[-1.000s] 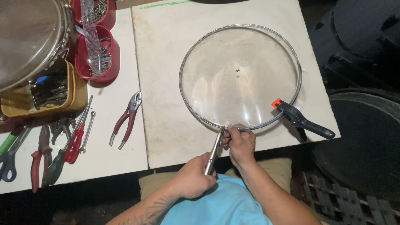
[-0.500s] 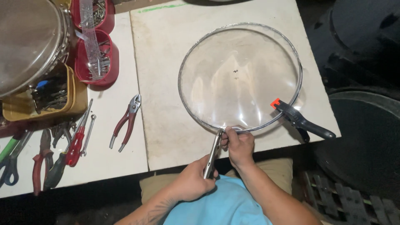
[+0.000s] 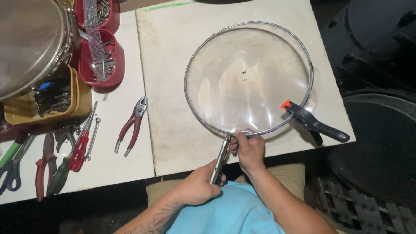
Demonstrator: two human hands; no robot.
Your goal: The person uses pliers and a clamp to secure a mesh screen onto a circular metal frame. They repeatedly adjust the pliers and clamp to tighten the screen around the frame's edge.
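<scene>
While two hands [image 3: 199, 186] [image 3: 249, 149] work, one glass lid [image 3: 247, 78] lies flat.

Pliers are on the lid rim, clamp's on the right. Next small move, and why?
Probably a short squeeze of the pliers where they are. Their nose sits at the near edge of the metal rim of the glass lid, the left hand has the handles, the right hand pinches the rim just beside, and the spring clamp pins the lid to the board.

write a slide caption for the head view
Left hand grips metal pliers on the glass lid rim, right hand steadying it, a black clamp opposite.
</scene>
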